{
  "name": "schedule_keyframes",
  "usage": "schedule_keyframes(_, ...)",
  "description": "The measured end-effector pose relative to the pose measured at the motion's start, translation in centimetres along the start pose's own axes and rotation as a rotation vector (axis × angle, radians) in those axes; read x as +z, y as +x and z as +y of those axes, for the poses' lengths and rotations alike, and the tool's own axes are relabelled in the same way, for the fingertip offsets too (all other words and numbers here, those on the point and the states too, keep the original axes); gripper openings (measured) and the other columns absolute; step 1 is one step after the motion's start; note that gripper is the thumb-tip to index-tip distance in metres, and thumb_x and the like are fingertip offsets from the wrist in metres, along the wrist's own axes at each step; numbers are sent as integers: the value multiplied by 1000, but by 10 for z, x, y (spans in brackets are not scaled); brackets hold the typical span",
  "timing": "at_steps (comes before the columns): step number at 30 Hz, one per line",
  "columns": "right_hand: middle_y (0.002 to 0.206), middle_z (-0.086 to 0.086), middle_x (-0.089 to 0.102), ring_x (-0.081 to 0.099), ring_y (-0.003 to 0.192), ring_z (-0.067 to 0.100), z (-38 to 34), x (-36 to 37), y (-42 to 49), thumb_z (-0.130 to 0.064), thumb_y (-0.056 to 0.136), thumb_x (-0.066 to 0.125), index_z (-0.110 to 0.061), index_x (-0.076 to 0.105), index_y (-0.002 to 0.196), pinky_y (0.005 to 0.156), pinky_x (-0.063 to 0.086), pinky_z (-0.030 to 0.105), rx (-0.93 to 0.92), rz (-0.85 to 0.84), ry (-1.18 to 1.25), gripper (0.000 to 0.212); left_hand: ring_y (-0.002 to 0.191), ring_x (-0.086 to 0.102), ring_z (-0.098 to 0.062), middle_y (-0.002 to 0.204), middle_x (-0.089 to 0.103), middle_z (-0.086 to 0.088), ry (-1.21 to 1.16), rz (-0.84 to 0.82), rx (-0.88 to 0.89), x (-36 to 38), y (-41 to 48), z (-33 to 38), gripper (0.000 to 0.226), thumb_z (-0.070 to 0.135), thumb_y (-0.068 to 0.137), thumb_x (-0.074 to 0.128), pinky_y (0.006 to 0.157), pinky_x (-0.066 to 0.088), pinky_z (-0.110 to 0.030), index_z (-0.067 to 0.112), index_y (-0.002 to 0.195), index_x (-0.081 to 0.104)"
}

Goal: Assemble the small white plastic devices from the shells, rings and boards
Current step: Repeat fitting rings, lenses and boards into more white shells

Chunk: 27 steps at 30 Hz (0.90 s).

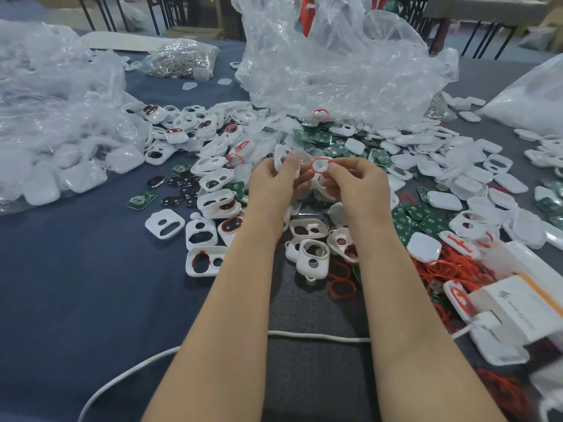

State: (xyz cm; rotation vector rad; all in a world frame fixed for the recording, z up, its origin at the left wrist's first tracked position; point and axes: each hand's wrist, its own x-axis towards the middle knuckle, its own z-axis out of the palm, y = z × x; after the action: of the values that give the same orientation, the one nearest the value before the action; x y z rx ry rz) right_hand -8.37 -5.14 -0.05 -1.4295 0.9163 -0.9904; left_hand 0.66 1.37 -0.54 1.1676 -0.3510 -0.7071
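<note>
Left hand (274, 184) and right hand (358, 181), raised side by side over the middle of the table (76, 284). The left grips a plain white shell (279, 158) in curled fingers; the right pinches a second shell (320, 168) whose rim carries a red ring (320, 159). The two shells lie just beside each other. Behind them are crumpled clear bags (335, 71). Around the hands, loose shells (425, 245) are scattered on the blue cloth, with green boards (323, 138) among them. Spare red rings (438, 268) are heaped at right, and a white cable (320, 336) runs under the forearms.
</note>
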Motion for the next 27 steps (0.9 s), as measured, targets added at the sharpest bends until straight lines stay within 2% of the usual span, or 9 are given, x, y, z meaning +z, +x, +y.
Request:
schedule_keyframes(3,69,4,65,59,50,2,-1,1,-1,-5,89,62,-16,64,79,55,49,14,-8,13,77,15,65,68,-13,78,70,-9,-74,28,-56,2,2,2,31,25,103,43,57,56,-19,10,78,51)
schedule_keyframes(8,67,2,65,61,52,4,0,5,-2,-4,88,63,-15,64,78,57,50,16,-6,3,136,15,69,61,-13,71,64,-1,-52,87,-99,3,3,5,26,13,98,44,63,52,-22,11,75,56)
schedule_keyframes(10,68,2,66,61,53,4,0,7,-2,-6,89,63,-15,64,78,58,51,17,-6,-1,152,14,76,62,-12,83,63,-3,-2,53,-46,3,2,3,25,14,102,42,69,53,-22,9,84,58)
schedule_keyframes(14,69,0,66,61,55,4,0,9,-3,-8,90,63,-18,63,77,59,52,18,5,9,184,15,80,65,-13,103,66,-13,36,-10,-10,5,-3,1,25,12,103,40,79,55,-25,0,122,52)
schedule_keyframes(16,64,-4,65,59,55,3,1,10,-4,-9,90,63,-19,63,76,58,52,18,16,12,191,17,84,65,-16,104,66,-14,27,-9,-9,5,-3,1,28,11,103,42,83,55,-29,0,127,51)
schedule_keyframes(18,58,-10,63,58,54,2,1,12,-5,-10,89,64,-21,63,76,57,52,18,11,12,181,17,86,65,-20,99,66,-12,3,-18,-31,4,-3,1,24,10,101,45,85,54,-32,1,121,55)
schedule_keyframes(21,59,-12,63,60,56,1,3,15,-7,-11,89,64,-22,63,76,61,53,21,-31,20,133,17,79,65,-19,88,67,-7,-63,-49,-70,3,-5,1,11,9,100,47,85,55,-33,8,98,58)
schedule_keyframes(25,74,-2,68,64,69,11,8,16,-8,-15,89,66,-21,64,80,73,57,32,-53,43,62,11,84,64,-21,94,65,-12,-72,-75,-104,3,-2,-1,15,11,101,44,85,55,-32,4,105,57)
schedule_keyframes(27,79,1,69,65,75,14,9,17,-6,-14,89,65,-19,64,83,79,57,36,-48,62,60,8,83,65,-21,93,66,-12,-82,-82,-107,4,-1,-1,16,11,102,42,83,56,-31,5,101,57)
